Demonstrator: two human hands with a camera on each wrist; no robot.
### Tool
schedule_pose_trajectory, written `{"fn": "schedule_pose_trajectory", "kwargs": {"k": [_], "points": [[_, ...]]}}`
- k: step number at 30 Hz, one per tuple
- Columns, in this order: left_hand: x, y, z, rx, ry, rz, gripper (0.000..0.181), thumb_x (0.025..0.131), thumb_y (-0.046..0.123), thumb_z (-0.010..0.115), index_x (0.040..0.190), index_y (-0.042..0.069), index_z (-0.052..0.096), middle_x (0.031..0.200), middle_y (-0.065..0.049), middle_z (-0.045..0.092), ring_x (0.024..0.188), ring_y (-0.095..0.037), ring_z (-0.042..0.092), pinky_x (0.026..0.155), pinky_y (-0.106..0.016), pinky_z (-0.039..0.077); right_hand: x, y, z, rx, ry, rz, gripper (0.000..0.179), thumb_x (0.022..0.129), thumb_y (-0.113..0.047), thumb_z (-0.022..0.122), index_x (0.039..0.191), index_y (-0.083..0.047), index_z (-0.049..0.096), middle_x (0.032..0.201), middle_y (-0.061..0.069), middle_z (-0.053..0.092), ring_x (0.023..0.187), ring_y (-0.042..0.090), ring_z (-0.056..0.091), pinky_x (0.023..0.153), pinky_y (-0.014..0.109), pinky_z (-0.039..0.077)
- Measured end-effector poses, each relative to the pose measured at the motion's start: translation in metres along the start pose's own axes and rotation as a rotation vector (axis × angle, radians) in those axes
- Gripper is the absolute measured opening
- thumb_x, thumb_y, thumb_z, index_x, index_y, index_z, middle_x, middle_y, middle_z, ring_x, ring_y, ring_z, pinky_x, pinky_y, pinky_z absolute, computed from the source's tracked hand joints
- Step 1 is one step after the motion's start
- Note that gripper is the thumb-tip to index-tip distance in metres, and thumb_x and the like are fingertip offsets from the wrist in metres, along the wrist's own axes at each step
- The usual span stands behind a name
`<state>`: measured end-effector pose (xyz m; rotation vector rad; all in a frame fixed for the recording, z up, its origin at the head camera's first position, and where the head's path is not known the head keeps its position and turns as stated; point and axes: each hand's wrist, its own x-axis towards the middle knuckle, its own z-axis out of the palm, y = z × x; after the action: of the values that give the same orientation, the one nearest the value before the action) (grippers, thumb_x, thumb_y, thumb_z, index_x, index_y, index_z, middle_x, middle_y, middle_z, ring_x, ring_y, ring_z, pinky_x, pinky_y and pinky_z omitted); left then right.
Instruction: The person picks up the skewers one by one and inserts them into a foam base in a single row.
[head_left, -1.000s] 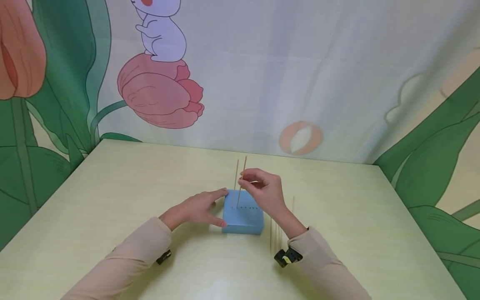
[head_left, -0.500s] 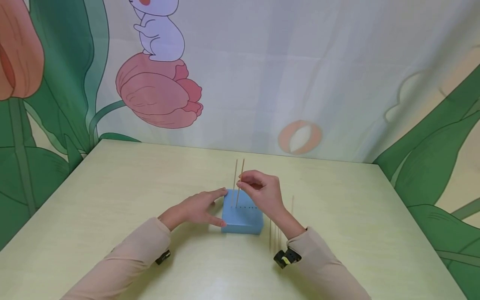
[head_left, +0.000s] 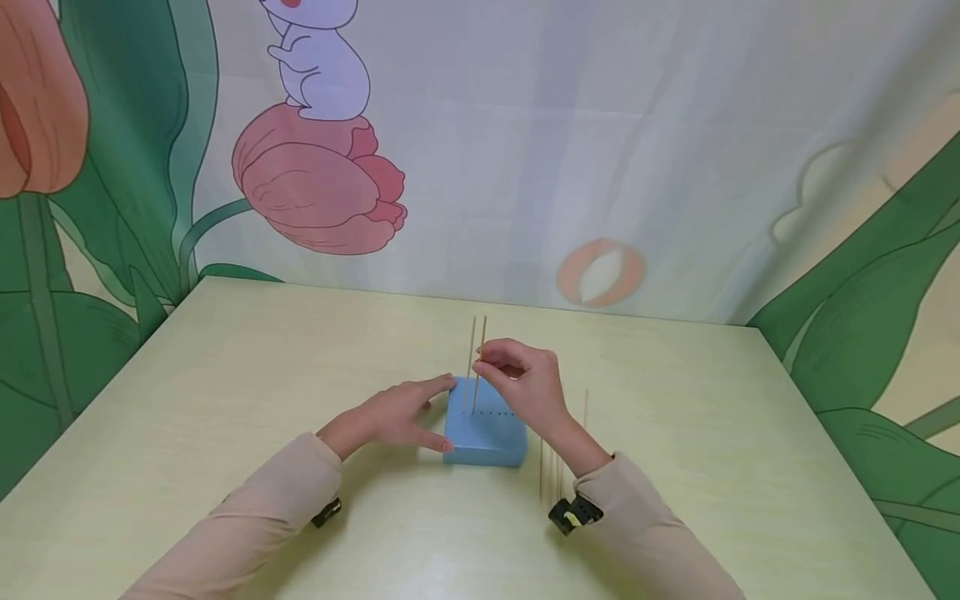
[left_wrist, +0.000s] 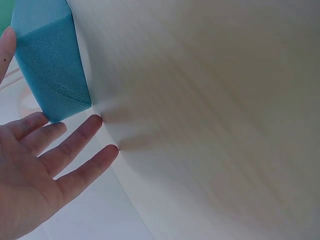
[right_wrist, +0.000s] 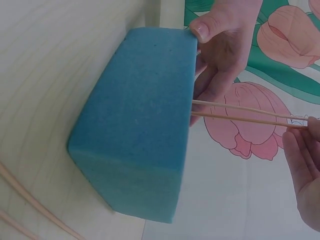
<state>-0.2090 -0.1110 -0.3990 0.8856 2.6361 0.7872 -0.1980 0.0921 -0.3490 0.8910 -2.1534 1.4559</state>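
A blue foam block (head_left: pixel 486 437) with a row of small holes across its top sits on the table. My right hand (head_left: pixel 528 379) pinches a thin wooden stick (head_left: pixel 478 387) between thumb and fingertips; its lower end meets the block at a hole near the left of the row. Just left of it, another stick (head_left: pixel 470 358) stands upright in the block. My left hand (head_left: pixel 393 414) has its fingers spread, with the thumb and some fingertips touching the block's left side. In the right wrist view both sticks (right_wrist: pixel 240 119) rise side by side from the block (right_wrist: pixel 135 100).
Several loose sticks (head_left: pixel 542 475) lie on the table (head_left: pixel 675 417) right of the block, partly hidden under the right forearm. Behind the table's far edge hangs a curtain (head_left: pixel 480 167) printed with flowers and a white animal.
The pinched stick has come down slightly and now stands more upright, closer to the other stick. My right hand has shifted a little left with it; the left hand stays at the block.
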Motion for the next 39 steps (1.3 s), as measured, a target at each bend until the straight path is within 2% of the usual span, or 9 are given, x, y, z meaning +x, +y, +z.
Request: {"fn": "schedule_pose_trajectory", "kwargs": {"k": [3, 10, 16, 20, 26, 34, 39], "points": [[0.000, 0.000, 0.001, 0.002, -0.002, -0.013, 0.092, 0.072, 0.050, 0.072, 0.142, 0.006, 0.030, 0.145, -0.010, 0.030, 0.106, -0.031, 0.056, 0.091, -0.043, 0.041, -0.003, 0.010, 0.000, 0.004, -0.001, 0.003, 0.016, 0.074, 0.004, 0.070, 0.090, 0.006, 0.065, 0.078, 0.016, 0.068, 0.069, 0.026, 0.066, 0.065, 0.030, 0.053], [0.000, 0.001, 0.001, -0.002, -0.004, -0.022, 0.092, 0.072, 0.048, 0.072, 0.142, 0.007, 0.030, 0.146, -0.009, 0.029, 0.107, -0.030, 0.056, 0.092, -0.042, 0.040, -0.007, 0.009, -0.007, 0.010, -0.027, 0.029, 0.017, 0.076, -0.001, 0.071, 0.091, 0.005, 0.066, 0.080, 0.013, 0.068, 0.071, 0.022, 0.066, 0.067, 0.027, 0.052], [0.000, 0.002, 0.003, 0.004, -0.005, -0.012, 0.092, 0.073, 0.048, 0.072, 0.142, 0.006, 0.030, 0.145, -0.011, 0.030, 0.106, -0.030, 0.056, 0.091, -0.043, 0.041, -0.010, 0.006, -0.019, 0.064, -0.051, 0.111, 0.016, 0.077, 0.001, 0.069, 0.093, 0.005, 0.066, 0.082, 0.015, 0.068, 0.073, 0.020, 0.066, 0.067, 0.027, 0.052], [0.000, 0.003, 0.003, 0.007, -0.006, -0.013, 0.091, 0.072, 0.047, 0.072, 0.141, 0.006, 0.030, 0.145, -0.011, 0.030, 0.106, -0.030, 0.056, 0.091, -0.043, 0.041, -0.013, 0.005, -0.028, 0.062, -0.065, 0.154, 0.016, 0.079, 0.000, 0.068, 0.093, 0.005, 0.066, 0.083, 0.016, 0.068, 0.073, 0.018, 0.066, 0.067, 0.027, 0.052], [-0.001, 0.003, 0.003, 0.012, -0.013, -0.023, 0.092, 0.072, 0.048, 0.072, 0.142, 0.006, 0.030, 0.146, -0.010, 0.029, 0.106, -0.029, 0.056, 0.091, -0.043, 0.040, -0.016, 0.006, -0.045, 0.069, -0.093, 0.268, 0.015, 0.081, -0.003, 0.067, 0.093, 0.005, 0.066, 0.082, 0.018, 0.067, 0.069, 0.019, 0.066, 0.066, 0.028, 0.053], [-0.002, 0.001, 0.001, 0.003, -0.015, -0.026, 0.093, 0.072, 0.048, 0.072, 0.142, 0.005, 0.028, 0.146, -0.010, 0.029, 0.108, -0.029, 0.055, 0.094, -0.042, 0.039, -0.019, 0.016, -0.067, 0.026, -0.142, 0.394, 0.019, 0.084, -0.006, 0.065, 0.099, 0.004, 0.064, 0.086, 0.017, 0.066, 0.070, 0.023, 0.064, 0.068, 0.030, 0.052], [-0.001, 0.002, 0.000, 0.003, -0.022, -0.030, 0.094, 0.072, 0.049, 0.072, 0.142, 0.006, 0.028, 0.145, -0.010, 0.030, 0.108, -0.029, 0.055, 0.094, -0.042, 0.039, -0.023, 0.024, -0.079, -0.003, -0.193, 0.427, 0.019, 0.085, -0.003, 0.062, 0.102, 0.006, 0.062, 0.085, 0.017, 0.064, 0.071, 0.025, 0.063, 0.067, 0.032, 0.052]]}}
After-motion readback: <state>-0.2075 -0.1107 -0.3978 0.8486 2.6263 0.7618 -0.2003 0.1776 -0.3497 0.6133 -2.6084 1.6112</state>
